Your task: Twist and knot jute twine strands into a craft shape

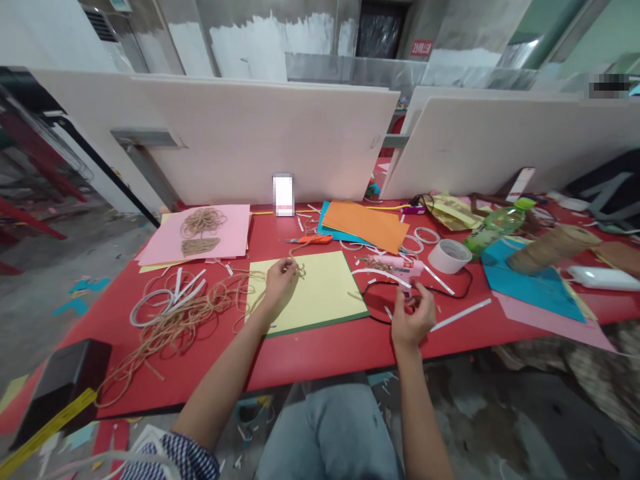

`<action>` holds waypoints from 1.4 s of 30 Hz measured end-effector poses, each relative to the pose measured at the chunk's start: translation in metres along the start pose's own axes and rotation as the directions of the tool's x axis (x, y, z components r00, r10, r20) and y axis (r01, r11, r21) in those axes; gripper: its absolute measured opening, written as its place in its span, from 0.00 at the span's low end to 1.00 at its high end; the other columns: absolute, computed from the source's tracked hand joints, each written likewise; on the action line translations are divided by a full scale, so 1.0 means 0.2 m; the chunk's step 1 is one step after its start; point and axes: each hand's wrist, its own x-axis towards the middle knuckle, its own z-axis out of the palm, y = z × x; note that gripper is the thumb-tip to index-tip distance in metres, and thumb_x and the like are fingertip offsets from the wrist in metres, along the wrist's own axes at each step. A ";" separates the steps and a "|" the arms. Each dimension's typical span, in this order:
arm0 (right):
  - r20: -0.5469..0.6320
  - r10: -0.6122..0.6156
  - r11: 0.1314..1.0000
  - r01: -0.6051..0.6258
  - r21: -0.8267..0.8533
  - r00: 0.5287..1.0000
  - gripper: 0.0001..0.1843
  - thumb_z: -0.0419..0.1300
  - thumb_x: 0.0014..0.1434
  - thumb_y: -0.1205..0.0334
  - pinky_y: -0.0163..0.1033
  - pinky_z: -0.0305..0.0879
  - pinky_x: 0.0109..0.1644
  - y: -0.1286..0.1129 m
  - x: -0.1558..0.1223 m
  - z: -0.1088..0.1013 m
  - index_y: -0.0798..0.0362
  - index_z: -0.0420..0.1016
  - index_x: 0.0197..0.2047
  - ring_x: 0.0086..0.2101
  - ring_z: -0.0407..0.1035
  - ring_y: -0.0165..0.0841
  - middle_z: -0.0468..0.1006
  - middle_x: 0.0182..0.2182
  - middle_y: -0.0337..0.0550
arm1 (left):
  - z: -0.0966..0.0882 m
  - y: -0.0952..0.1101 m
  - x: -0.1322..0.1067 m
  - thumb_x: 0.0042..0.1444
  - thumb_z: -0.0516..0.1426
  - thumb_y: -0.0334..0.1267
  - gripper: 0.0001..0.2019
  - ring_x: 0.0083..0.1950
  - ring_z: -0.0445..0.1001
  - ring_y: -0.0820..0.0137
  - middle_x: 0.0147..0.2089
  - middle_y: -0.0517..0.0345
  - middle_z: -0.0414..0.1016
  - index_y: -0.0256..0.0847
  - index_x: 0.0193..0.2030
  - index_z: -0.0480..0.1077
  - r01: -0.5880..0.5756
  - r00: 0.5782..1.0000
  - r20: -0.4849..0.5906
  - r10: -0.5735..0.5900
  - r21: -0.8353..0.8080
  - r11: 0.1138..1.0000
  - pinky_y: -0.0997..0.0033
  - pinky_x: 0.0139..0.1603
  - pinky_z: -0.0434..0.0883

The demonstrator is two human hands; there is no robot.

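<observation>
On my remote feed from the head camera, a left hand [281, 282] pinches a strand of jute twine [295, 257] between thumb and fingers, its grip closed on the fibre over the upper part of a yellow card [320, 290]. The card lies on a dark green sheet [320, 325] on the red worktop [320, 353]. The twine trails off at 9 o'clock from the card into a loose tangle, mixed with white paper strips [189, 291].

At 4 o'clock from the card, the right hand [413, 319] brings its fingers [420, 297] together at the base of a pink hot glue gun [393, 267], beside a curved white paper strip [383, 273]. From here I cannot tell whether that grip is clamped on the gun, the strip or neither. The gun's black cord [365, 297] loops across the worktop near the hand.

At 10 o'clock, two bundles of twine [203, 223] rest on a pink card [233, 230]. Toward 12 o'clock, an orange-handled craft knife [313, 239] lies near an orange card [365, 227] on a teal card [323, 223]. At 3 o'clock stand a roll of tape [449, 256], a green plastic bottle [495, 230] and a spool of twine [553, 249] by a blue card [533, 287].
</observation>
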 end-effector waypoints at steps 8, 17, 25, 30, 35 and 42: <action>0.087 0.042 0.990 -0.030 -0.140 0.995 0.26 0.48 0.64 0.46 0.42 0.63 0.42 0.08 0.05 -0.03 0.59 0.73 0.48 0.35 0.69 0.40 0.78 0.37 0.55 | 0.00 0.00 0.01 0.50 0.58 0.40 0.07 0.24 0.66 0.73 0.23 0.61 0.69 0.40 0.26 0.69 0.014 1.000 0.008 -0.014 0.029 0.999 0.74 0.26 0.62; 0.248 0.219 0.892 -0.091 -0.442 0.944 0.18 0.54 0.60 0.58 0.40 0.57 0.37 0.17 0.12 -0.11 0.57 0.74 0.49 0.35 0.70 0.41 0.79 0.38 0.53 | -0.01 -0.02 0.01 0.51 0.57 0.42 0.08 0.26 0.67 0.73 0.25 0.59 0.70 0.41 0.26 0.70 -0.053 0.999 -0.010 0.054 0.055 0.997 0.74 0.29 0.63; 0.297 0.195 0.864 -0.020 -0.503 0.935 0.20 0.54 0.63 0.55 0.44 0.62 0.40 0.16 0.14 -0.10 0.60 0.73 0.50 0.40 0.70 0.45 0.76 0.43 0.58 | -0.02 -0.02 0.02 0.52 0.58 0.43 0.09 0.28 0.68 0.72 0.26 0.58 0.71 0.40 0.27 0.70 -0.040 0.999 -0.001 0.040 0.076 0.996 0.74 0.29 0.64; 0.351 0.204 0.830 0.029 -0.558 0.914 0.19 0.57 0.63 0.52 0.44 0.62 0.39 0.16 0.15 -0.12 0.60 0.76 0.45 0.38 0.70 0.44 0.76 0.41 0.57 | -0.01 -0.02 0.01 0.51 0.57 0.41 0.08 0.26 0.66 0.72 0.25 0.59 0.70 0.41 0.26 0.70 -0.045 0.999 -0.005 0.045 0.066 0.997 0.74 0.29 0.63; 0.342 0.197 0.849 0.015 -0.529 0.919 0.17 0.56 0.63 0.54 0.45 0.63 0.40 0.19 0.14 -0.12 0.59 0.77 0.45 0.38 0.69 0.43 0.75 0.41 0.56 | 0.00 -0.01 0.00 0.52 0.57 0.41 0.08 0.27 0.67 0.72 0.25 0.59 0.70 0.41 0.26 0.70 -0.064 0.998 -0.015 0.065 0.059 0.996 0.73 0.30 0.63; 0.189 0.102 0.954 -0.042 -0.298 0.977 0.23 0.52 0.64 0.53 0.46 0.63 0.43 0.03 0.12 -0.07 0.60 0.70 0.54 0.44 0.68 0.46 0.73 0.47 0.61 | -0.01 -0.02 0.01 0.53 0.58 0.40 0.07 0.27 0.68 0.72 0.27 0.58 0.72 0.41 0.27 0.70 -0.065 0.998 -0.007 0.065 0.084 0.994 0.74 0.30 0.64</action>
